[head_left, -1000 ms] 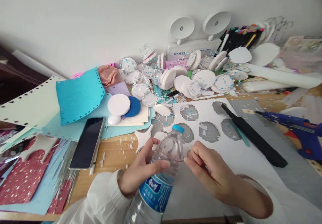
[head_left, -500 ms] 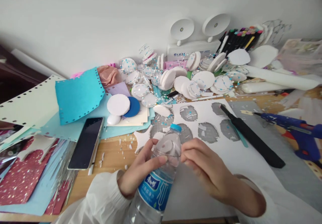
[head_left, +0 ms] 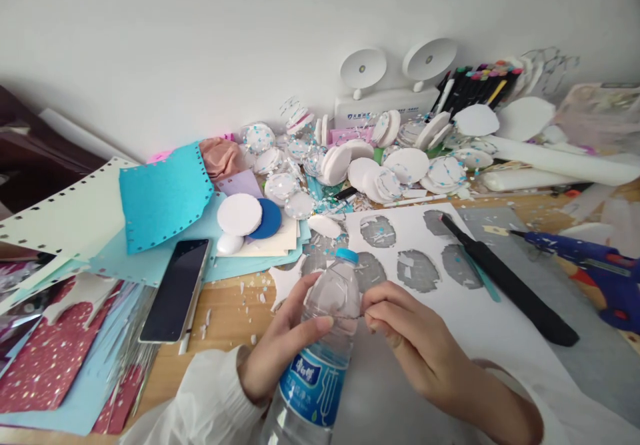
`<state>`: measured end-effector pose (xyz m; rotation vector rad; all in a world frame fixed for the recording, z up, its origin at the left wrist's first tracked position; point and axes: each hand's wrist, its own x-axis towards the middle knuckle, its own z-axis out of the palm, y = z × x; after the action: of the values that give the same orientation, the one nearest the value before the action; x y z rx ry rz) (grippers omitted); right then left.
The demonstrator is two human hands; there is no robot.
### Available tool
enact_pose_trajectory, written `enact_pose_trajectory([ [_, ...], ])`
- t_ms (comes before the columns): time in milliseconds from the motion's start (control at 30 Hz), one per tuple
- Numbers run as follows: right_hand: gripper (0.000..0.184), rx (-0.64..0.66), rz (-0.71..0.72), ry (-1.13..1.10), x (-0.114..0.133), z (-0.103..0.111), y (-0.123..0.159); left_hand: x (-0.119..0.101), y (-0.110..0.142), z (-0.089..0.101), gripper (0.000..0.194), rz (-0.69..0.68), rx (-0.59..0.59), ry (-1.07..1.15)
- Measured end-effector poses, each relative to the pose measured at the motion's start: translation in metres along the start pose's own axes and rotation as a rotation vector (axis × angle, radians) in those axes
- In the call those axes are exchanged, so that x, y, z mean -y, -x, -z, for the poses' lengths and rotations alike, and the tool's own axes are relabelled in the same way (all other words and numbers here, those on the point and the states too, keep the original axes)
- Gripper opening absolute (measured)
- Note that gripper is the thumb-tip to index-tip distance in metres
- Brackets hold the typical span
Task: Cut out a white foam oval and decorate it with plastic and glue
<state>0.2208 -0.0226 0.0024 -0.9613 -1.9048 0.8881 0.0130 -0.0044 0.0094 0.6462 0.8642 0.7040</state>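
Observation:
A clear plastic water bottle (head_left: pixel 336 298) with a blue cap and blue label leans slightly right, close in front of me. My left hand (head_left: pixel 293 338) is closed round its left side, the thumb lying across the front above the label. Against the bottle's right shoulder, my right hand (head_left: pixel 407 335) is pinched, fingertips together. What sits in that pinch is too small to make out; a thin dark line crosses the bottle at that height. Beneath lies a white foam sheet (head_left: pixel 370 378) with several rough round holes.
Left lie a phone (head_left: pixel 176 291), turquoise felt (head_left: pixel 165 198) and card sheets. White foam discs (head_left: pixel 406 165) crowd the back before a twin-lamp light (head_left: pixel 385 101). At right are a black-handled cutter (head_left: pixel 515 285) and a blue glue gun (head_left: pixel 575 251) on a grey mat (head_left: pixel 593 358).
The view has shifted slightly, so most things sit a little lower and further right. Both hands keep nearly the same position at the bottle; the right fingers have moved only slightly.

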Motion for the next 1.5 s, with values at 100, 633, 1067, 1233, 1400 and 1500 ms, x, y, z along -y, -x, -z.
enact_pose_trajectory([
  [100, 0.017, 0.012, -0.028, -0.049, 0.001, 0.003, -0.001, -0.002, 0.001, -0.001, 0.060, -0.001, 0.024, 0.011],
  [633, 0.025, 0.021, -0.203, -0.240, 0.001, 0.007, -0.003, 0.009, -0.003, 0.008, 0.055, -0.056, 0.125, 0.082],
  [1067, 0.028, 0.055, -0.259, -0.162, 0.004, 0.009, -0.002, 0.005, -0.003, 0.004, 0.061, -0.032, 0.199, 0.075],
  [1233, 0.015, -0.121, -0.066, 0.205, 0.001, 0.003, 0.002, 0.008, -0.005, 0.004, 0.060, -0.028, 0.225, 0.082],
  [1400, 0.029, -0.109, 0.002, 0.376, 0.000, 0.004, 0.005, 0.008, -0.005, 0.003, 0.055, -0.051, 0.250, 0.098],
  [1500, 0.032, -0.062, 0.093, 0.377, -0.001, 0.004, 0.007, 0.008, -0.004, 0.002, 0.052, -0.060, 0.271, 0.111],
])
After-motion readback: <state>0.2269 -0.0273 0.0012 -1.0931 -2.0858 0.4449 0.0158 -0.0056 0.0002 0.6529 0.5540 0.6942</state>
